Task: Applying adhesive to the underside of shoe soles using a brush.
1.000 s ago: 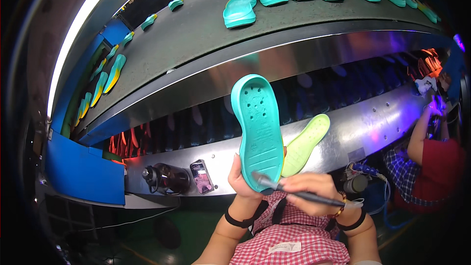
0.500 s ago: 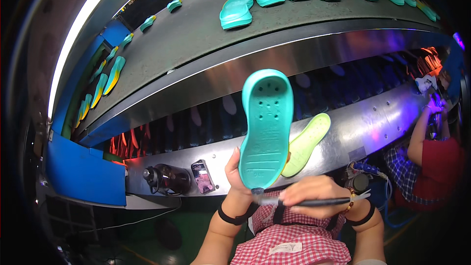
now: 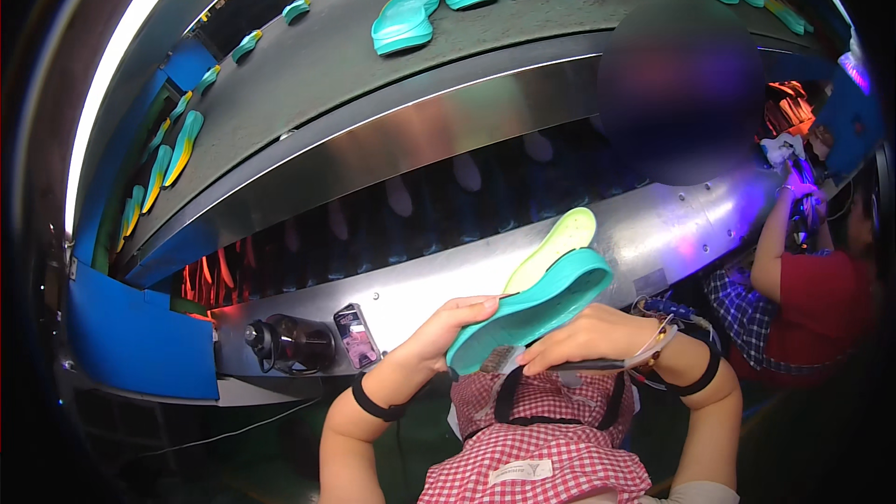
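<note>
The left hand (image 3: 449, 325) is gripping the teal sole (image 3: 537, 302) over the near edge of the table (image 3: 644, 241), now tilting it sideways. The right hand (image 3: 586, 340) is pinching the brush (image 3: 501, 359), the turn seemingly exposing the inner wall to its bristles.

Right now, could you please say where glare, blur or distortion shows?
In the head view, glare whitens the metal ledge, and a round blurred patch covers part of the belt, whose edge bows; there too, the teal sole looks fairly sharp.

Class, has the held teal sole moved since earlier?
Yes: against the phone, the held teal sole has swung its far end rightward and lower in view.
</note>
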`<state>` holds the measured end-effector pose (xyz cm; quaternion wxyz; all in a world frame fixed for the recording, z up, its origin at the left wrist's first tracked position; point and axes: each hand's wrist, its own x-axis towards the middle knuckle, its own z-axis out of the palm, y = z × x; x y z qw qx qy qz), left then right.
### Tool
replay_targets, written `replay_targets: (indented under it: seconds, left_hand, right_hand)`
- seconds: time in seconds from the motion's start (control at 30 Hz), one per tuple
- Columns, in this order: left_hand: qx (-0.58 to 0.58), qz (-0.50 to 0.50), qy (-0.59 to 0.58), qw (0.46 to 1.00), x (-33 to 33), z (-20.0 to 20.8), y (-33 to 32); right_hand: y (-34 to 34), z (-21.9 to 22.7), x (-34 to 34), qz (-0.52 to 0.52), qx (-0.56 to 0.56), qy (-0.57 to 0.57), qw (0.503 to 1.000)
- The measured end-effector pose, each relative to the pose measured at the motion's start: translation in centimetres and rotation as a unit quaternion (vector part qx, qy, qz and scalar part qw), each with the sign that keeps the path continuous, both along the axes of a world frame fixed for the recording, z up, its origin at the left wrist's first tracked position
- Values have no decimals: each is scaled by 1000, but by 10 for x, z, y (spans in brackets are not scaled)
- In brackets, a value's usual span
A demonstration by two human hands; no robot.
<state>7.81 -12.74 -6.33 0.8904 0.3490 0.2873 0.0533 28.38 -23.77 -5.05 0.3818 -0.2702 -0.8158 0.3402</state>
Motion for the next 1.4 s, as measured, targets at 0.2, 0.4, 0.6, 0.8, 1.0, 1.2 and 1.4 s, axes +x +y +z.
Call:
replay_targets:
  seconds: [0.2,0.4,0.6,0.8,1.0,1.2,1.4]
  left_hand:
    - [3,-5,26,1000,-6,8,-1]
    - [17,-2,44,999,-9,2,4]
    - [91,28,60,994,-10,5,5]
    - [-128,79,-118,982,7,-15,-8]
    - [-96,131,-123,979,17,-27,-13]
    - [-109,186,-94,972,17,-45,-15]
    - [-82,215,-90,969,32,-45,-24]
  right_hand:
    - [-2,13,14,-38,-25,-89,995]
    - [-3,21,29,-7,-99,-219,971]
    - [-10,-12,37,-68,-146,-58,985]
    - [-7,-15,-4,-184,-268,125,938]
    - [0,-37,6,-272,-248,221,903]
    - [14,-56,15,-402,-167,215,874]
    - [18,-80,-19,-524,138,33,840]
